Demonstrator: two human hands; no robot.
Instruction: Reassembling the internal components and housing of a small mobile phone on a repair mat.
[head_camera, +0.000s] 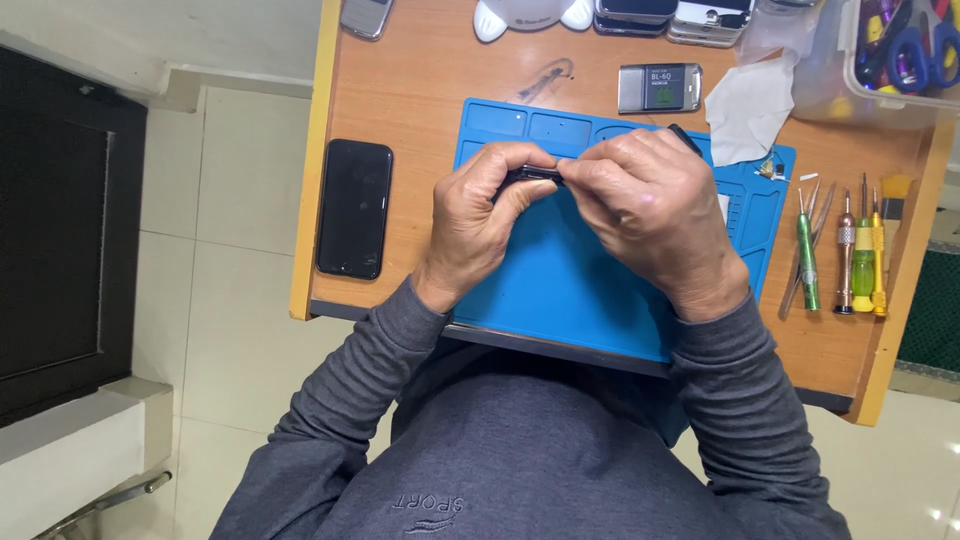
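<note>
Grey sleeves enter from the bottom edge. Black phone (354, 208) lies flat near the left edge of the wooden surface (420, 90), apart from the blue mat (560, 280). Left hand (485, 215) and right hand (655, 210) meet over the mat's upper middle, fingers of both closed on a small dark part (530, 176). Bare mat lies below the hands. Screwdrivers (845, 255) lie in a row by the right edge, clear of the mat.
</note>
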